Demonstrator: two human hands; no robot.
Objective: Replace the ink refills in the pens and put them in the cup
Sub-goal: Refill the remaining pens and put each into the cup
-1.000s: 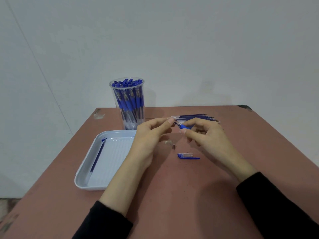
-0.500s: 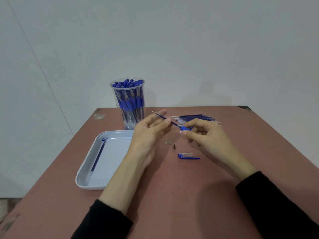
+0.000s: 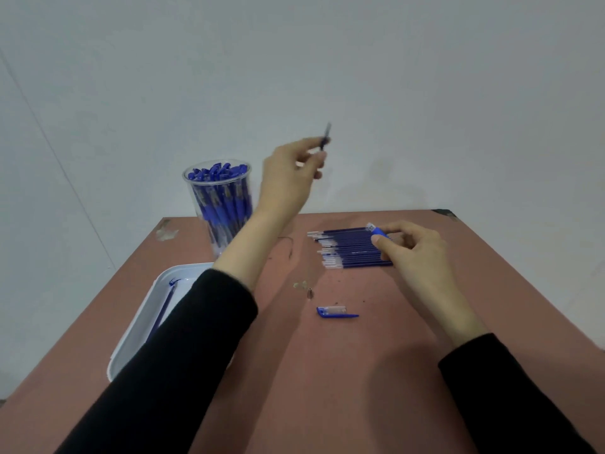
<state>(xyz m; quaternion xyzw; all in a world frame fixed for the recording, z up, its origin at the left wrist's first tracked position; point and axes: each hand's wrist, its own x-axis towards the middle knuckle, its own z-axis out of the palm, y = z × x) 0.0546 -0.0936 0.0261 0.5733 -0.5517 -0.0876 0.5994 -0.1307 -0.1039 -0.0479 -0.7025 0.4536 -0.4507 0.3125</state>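
My left hand [image 3: 289,173] is raised above the table beside the cup, pinching a thin dark ink refill [image 3: 326,135] that points upward and is blurred. My right hand [image 3: 413,245] rests over the row of blue refills [image 3: 352,248] at the back of the table, holding a pen barrel with a blue grip [image 3: 377,230] between thumb and fingers. A clear plastic cup [image 3: 220,204] full of blue pens stands at the back left. A blue pen cap [image 3: 335,312] and a small metal tip [image 3: 309,293] lie on the table between my arms.
A white tray [image 3: 149,314] sits at the left, partly under my left sleeve, with a blue refill [image 3: 165,308] lying in it. The brown table [image 3: 327,371] ends at a white wall behind; its left edge drops off near the tray.
My left hand pulled the refill out of the pen and lifted it up high to the right of the cup. My right hand moved back over the row of refills with the barrel.
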